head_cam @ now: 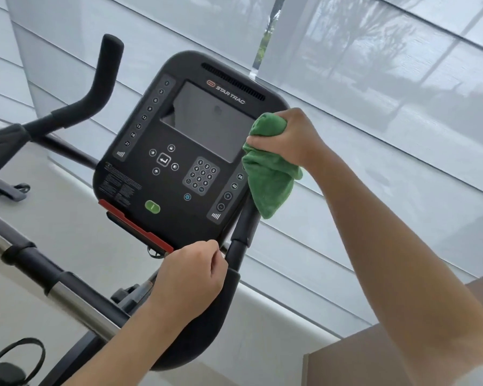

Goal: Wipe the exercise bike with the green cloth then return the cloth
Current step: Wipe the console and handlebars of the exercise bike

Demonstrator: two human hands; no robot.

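A: Your right hand (283,137) is up at the right edge of the bike's console (179,151). Arm reaches in long from the lower right, forearm bare, wrist bent slightly toward the panel.

B: Grip?

A: Fingers curled tight round a bunched green cloth (268,168). The top wad sits inside your fist, just beside the dark screen (212,121); the loose end hangs down past the plus and minus buttons and in front of the right handlebar (241,232).

B: Cloth touching the panel?

A: It lies against the console's right rim. Whether it presses on the screen itself, I can't tell.

B: And your left hand (190,274)?

A: Lower, at the console's bottom corner, next to the red strip (134,224). Back of the hand faces you, fingers curled inward with thumb and forefinger close together at the panel's edge. I can't tell if it pinches anything.

B: Surroundings?

A: Left handlebar (95,87) rises at upper left; pale window blinds (374,79) behind.
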